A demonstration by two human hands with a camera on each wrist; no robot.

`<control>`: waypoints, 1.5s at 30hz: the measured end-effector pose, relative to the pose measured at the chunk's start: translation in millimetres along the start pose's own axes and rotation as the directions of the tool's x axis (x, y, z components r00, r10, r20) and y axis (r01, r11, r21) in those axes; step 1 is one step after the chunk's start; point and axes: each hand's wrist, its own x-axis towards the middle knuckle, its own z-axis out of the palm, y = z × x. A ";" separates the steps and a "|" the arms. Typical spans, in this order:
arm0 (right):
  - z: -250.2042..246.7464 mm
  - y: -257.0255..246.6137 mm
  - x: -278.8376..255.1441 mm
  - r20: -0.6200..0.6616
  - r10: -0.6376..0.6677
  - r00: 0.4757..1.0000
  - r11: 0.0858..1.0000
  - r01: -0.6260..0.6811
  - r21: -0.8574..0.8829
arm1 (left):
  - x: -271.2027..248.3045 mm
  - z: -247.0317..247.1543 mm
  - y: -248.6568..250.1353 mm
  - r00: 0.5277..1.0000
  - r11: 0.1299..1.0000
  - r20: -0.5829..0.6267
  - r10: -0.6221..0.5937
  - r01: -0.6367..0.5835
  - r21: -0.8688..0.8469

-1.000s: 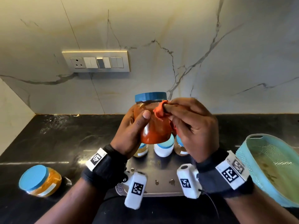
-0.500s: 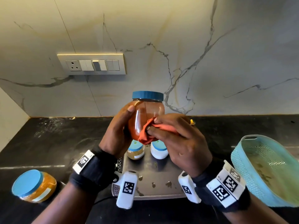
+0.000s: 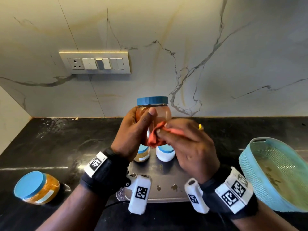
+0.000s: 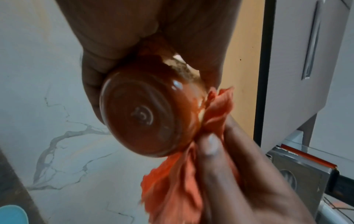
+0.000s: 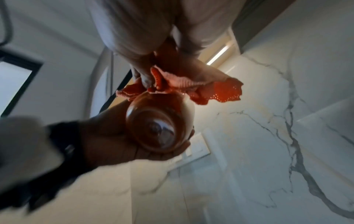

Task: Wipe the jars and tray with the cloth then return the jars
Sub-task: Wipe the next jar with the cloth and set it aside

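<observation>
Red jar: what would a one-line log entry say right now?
left hand holds red jar aloft | right hand rubs orange cloth on its side

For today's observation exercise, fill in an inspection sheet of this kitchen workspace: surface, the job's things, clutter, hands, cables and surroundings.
Surface: black stone counter, glossy, pale smears at the back.
Job's things: red-filled jar held up; orange cloth against its lower side; metal tray holding two small jars; orange-filled jar on the counter, left.
Clutter: blue basket, right, tilted.
Hands: left hand grips the red-filled jar; right hand pinches the cloth.
Cables: thin black lead by the wrist cameras.
Surroundings: marble wall, switch panel.
</observation>
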 end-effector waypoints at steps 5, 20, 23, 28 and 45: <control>-9.9 8.8 1.8 0.014 -0.023 1.000 0.997 0.022 0.068 | -3.7 0.6 -4.2 1.000 1.000 0.007 -0.012 0.012 0.013; -10.1 21.8 24.9 -0.139 0.103 0.985 0.989 -0.087 0.118 | -3.4 13.8 14.7 0.998 0.991 0.053 -0.016 0.023 -0.132; -9.4 29.2 37.7 -0.192 0.242 0.951 0.953 -0.196 0.232 | -1.9 16.7 14.6 1.000 0.985 0.025 -0.014 0.018 -0.172; -2.3 9.3 9.7 -0.095 0.170 0.981 0.967 -0.147 0.209 | -0.2 7.5 12.8 0.999 0.953 0.020 -0.039 0.043 -0.301; -0.2 20.4 17.2 -0.017 -0.065 0.998 0.997 0.064 -0.038 | 9.6 5.3 0.0 0.997 0.998 0.021 -0.070 0.070 0.004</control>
